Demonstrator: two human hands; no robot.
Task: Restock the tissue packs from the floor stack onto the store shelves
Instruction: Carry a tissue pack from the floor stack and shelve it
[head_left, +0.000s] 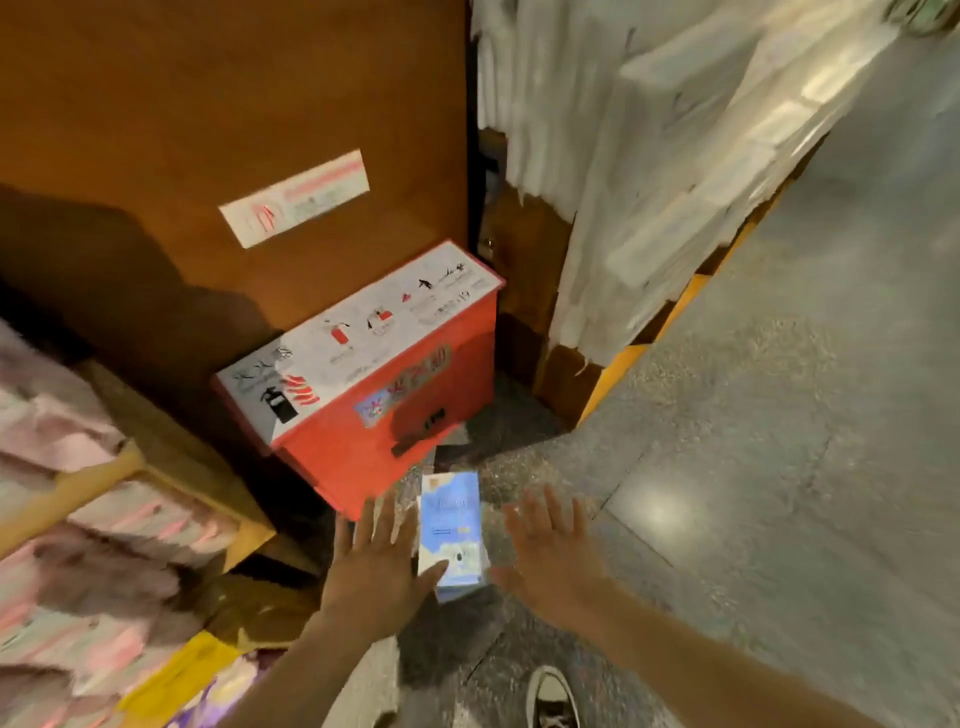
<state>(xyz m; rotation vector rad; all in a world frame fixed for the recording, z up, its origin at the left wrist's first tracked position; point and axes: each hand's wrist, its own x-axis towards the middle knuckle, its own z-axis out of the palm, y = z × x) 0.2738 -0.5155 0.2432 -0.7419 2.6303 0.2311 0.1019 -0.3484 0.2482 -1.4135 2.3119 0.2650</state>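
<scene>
I see a short stack of blue tissue packs (451, 530) standing on the grey floor (779, 467), just in front of the near corner of a red fire-extinguisher box (374, 384) that sits against a brown wooden panel (234, 104). My left hand (376, 561) is spread flat on the stack's left side, its fingers (370, 519) released and splayed, with the thumb lying across the lower left corner of the top pack. My right hand (553, 556) hovers on the stack's right side, palm down, its own fingers open too and holding nothing; I cannot tell whether it touches the packs. At the left edge of the view, wooden shelves (130, 467) carry blurred pink packs (78, 545). Up on the right, more shelving holds white packs (649, 156), smeared by motion. One dark shoe with a white toe (553, 699) shows on the floor at the bottom.
</scene>
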